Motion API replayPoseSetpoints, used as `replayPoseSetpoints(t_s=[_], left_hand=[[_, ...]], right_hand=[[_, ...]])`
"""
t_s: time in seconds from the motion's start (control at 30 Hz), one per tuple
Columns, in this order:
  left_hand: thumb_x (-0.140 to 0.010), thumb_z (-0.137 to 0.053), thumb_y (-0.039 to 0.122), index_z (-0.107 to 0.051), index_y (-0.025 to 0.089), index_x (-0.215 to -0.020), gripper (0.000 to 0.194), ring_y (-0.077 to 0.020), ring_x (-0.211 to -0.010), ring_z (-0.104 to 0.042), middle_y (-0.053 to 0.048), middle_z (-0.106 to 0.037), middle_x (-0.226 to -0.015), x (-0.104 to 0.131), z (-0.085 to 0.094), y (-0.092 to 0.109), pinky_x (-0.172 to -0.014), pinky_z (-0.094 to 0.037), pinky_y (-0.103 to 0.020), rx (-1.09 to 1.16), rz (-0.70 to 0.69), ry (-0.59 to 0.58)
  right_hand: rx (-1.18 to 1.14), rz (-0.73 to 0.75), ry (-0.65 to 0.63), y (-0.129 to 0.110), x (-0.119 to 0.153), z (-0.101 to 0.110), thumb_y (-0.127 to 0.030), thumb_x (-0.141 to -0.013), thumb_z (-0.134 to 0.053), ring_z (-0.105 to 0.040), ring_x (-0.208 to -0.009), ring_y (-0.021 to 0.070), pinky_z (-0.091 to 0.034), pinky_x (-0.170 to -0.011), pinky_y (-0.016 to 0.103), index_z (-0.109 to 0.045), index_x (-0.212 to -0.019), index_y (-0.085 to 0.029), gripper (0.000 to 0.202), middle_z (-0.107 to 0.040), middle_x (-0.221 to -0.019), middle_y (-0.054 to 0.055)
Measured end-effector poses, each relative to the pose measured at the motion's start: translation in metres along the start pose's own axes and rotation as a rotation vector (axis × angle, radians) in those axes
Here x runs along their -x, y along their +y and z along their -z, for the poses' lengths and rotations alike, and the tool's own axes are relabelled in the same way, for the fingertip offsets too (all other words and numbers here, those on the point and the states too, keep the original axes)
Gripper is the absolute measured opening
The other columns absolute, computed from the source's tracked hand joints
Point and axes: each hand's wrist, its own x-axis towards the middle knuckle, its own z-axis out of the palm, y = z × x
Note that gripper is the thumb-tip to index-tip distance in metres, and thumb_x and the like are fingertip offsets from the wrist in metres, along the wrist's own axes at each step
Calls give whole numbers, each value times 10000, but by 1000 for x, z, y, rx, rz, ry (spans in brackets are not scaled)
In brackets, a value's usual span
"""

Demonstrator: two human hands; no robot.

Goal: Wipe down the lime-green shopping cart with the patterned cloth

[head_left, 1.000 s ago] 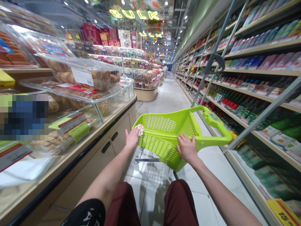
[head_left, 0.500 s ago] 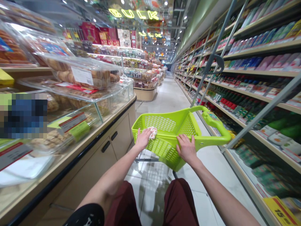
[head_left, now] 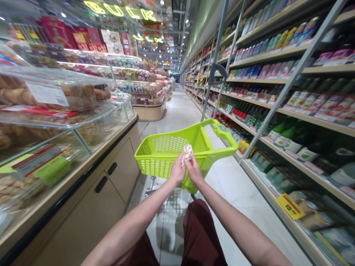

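A crumpled white cloth with reddish patches (head_left: 188,152) is bunched between my two hands, just over the near side of a lime-green shopping cart (head_left: 151,165). My left hand (head_left: 178,170) grips the cloth from the left. Close against it, my right hand (head_left: 194,171) has its fingers closed on the cloth's right side. Whether either hand also touches the cart's rim, I cannot tell. The cart has perforated walls and stands sideways in front of my legs, its handle (head_left: 231,142) pointing right. The basket's floor is mostly hidden.
On the left runs a wooden counter (head_left: 116,188) with clear bins and packs of baked goods (head_left: 52,94). Shelves of cans and bottles (head_left: 305,153) line the right, with a yellow price tag (head_left: 290,206) low down. A tiled aisle (head_left: 176,101) stretches ahead between them.
My right hand has left the cart's rim and moved to the cloth. My left hand has lifted the cloth from the rim toward it. The view has turned right.
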Motion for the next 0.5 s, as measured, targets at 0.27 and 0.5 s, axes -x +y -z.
replayPoseSetpoints(t_s=[0.27, 0.5], left_hand=[[-718, -462, 129, -256, 140, -1285, 603, -177, -1214, -352, -101, -367, -1327, 14, -23, 17, -1010, -318, -335, -47, -201, -208], [-713, -468, 148, -307, 147, -1287, 596, -251, -1297, -158, -119, -181, -1413, -7, -19, -11, -1038, -148, -510, -636, -103, -148]], right_hand=[[182, -19, 368, 23, -4, 91, -340, -781, -396, -528, -989, 229, -430, -840, 377, -478, -1147, -116, 437, -566, -1089, 129], [835, 281, 381, 60, -33, 168, -181, -790, -347, -239, -1267, 243, -243, -996, 470, -450, -1218, -112, 445, -397, -1301, 131]])
